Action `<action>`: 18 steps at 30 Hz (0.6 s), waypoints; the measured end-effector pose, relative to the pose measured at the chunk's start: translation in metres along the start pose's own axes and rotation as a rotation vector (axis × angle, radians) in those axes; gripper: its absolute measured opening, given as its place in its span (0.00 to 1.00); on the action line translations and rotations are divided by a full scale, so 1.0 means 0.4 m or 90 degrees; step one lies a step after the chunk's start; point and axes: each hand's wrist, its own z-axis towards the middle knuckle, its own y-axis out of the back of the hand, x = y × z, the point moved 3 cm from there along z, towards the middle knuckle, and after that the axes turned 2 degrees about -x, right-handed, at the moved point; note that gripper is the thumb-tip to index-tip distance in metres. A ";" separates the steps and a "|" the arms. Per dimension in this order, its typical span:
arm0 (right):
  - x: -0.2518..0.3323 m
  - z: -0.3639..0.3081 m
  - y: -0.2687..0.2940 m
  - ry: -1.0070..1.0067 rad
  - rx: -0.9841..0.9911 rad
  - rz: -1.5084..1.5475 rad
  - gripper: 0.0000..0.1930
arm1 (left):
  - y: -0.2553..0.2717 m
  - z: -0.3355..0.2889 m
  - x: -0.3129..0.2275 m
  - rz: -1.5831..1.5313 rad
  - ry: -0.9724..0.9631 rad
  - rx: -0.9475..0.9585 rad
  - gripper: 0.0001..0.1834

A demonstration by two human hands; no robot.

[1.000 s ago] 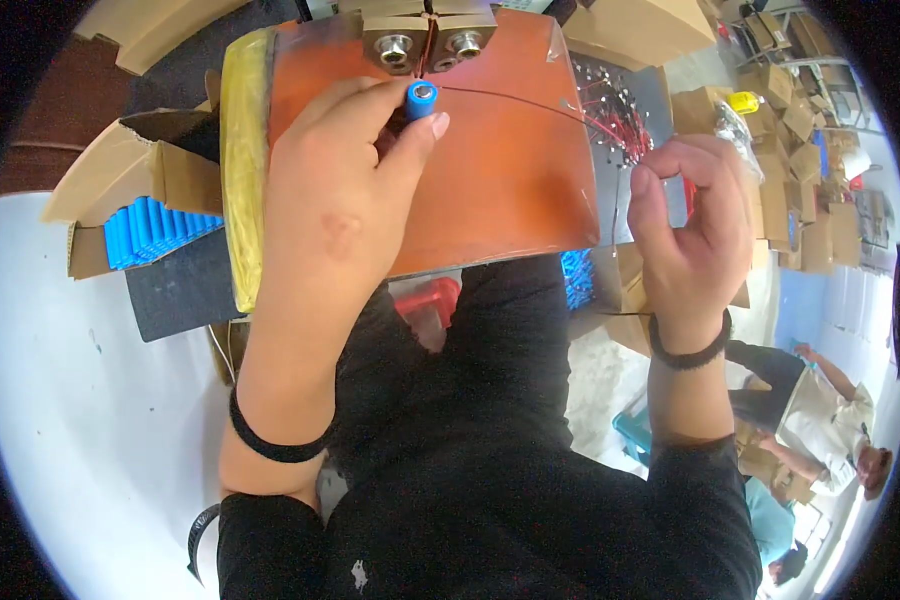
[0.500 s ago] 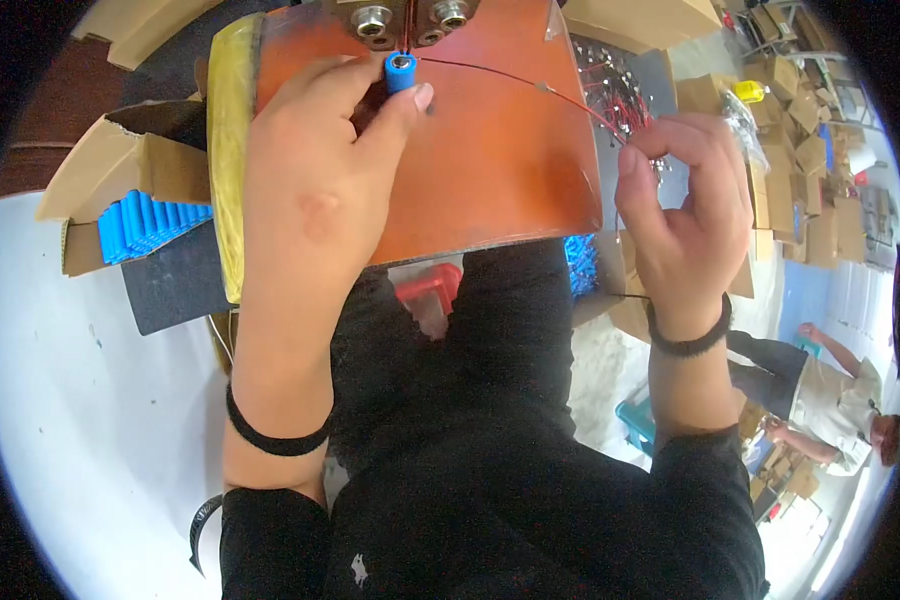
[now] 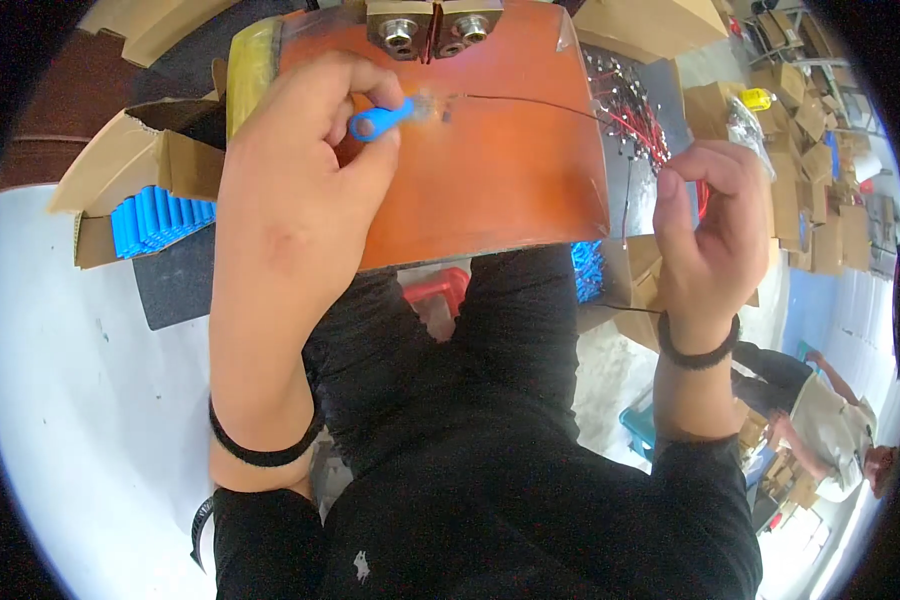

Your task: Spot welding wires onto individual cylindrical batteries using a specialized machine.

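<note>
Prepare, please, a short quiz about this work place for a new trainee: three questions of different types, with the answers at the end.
1. Multiple choice: what does the left hand hold?
a) a pair of scissors
b) a blue cylinder
c) a paper cup

2. True or false: the held cylinder is touching the bolted metal blocks.

3. Fill in the blank: the heap of red and black wires lies beyond the ______ edge of the orange mat, as the wearer sees it.

Key:
1. b
2. False; it is apart from them, on the wearer's side.
3. right
</note>
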 end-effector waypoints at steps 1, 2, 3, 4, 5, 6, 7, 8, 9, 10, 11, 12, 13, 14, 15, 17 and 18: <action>0.001 0.000 0.004 -0.014 -0.002 -0.002 0.08 | -0.006 -0.001 0.010 -0.042 -0.003 0.007 0.10; 0.001 -0.001 0.007 -0.029 -0.004 -0.004 0.08 | -0.012 0.001 0.015 -0.084 -0.006 0.014 0.10; 0.001 -0.002 0.007 -0.031 -0.003 -0.004 0.08 | -0.017 0.005 0.014 -0.084 -0.006 0.016 0.10; 0.000 -0.002 0.007 -0.031 -0.009 -0.001 0.08 | -0.023 0.009 0.009 -0.060 -0.029 0.014 0.11; -0.001 -0.001 0.007 -0.032 -0.015 0.003 0.07 | -0.028 0.014 0.006 -0.035 -0.053 0.012 0.12; 0.000 0.000 0.007 -0.033 -0.014 0.003 0.07 | -0.032 0.020 0.007 -0.035 -0.053 0.012 0.12; 0.001 0.003 0.007 -0.027 -0.015 -0.005 0.08 | -0.035 0.028 0.010 -0.030 -0.035 0.012 0.13; 0.003 0.007 0.007 -0.021 -0.016 -0.012 0.08 | -0.037 0.033 0.013 -0.025 -0.018 0.013 0.15; 0.002 0.011 0.004 -0.021 -0.016 -0.011 0.08 | -0.039 0.035 0.015 -0.024 -0.017 0.013 0.15; 0.000 0.014 -0.001 -0.028 -0.020 0.007 0.08 | -0.042 0.034 0.018 -0.046 -0.034 -0.003 0.16; -0.003 0.017 -0.007 -0.035 -0.024 0.027 0.08 | -0.043 0.033 0.019 -0.068 -0.050 -0.019 0.16; -0.007 0.021 -0.015 -0.037 -0.023 0.027 0.08 | -0.044 0.031 0.020 -0.068 -0.049 -0.018 0.16; -0.007 0.028 -0.021 -0.001 -0.027 0.021 0.08 | -0.045 0.031 0.020 -0.072 -0.038 -0.019 0.17; -0.006 0.031 -0.025 0.035 -0.031 0.014 0.07 | -0.045 0.031 0.019 -0.077 -0.027 -0.019 0.17; -0.007 0.032 -0.028 0.034 -0.030 0.014 0.07 | -0.043 0.031 0.016 -0.078 -0.025 -0.019 0.17; -0.010 0.031 -0.035 0.034 -0.030 0.012 0.07 | -0.043 0.033 0.011 -0.040 -0.013 0.004 0.17; -0.013 0.030 -0.038 0.034 -0.028 0.013 0.07 | -0.045 0.032 0.014 -0.041 -0.011 0.004 0.17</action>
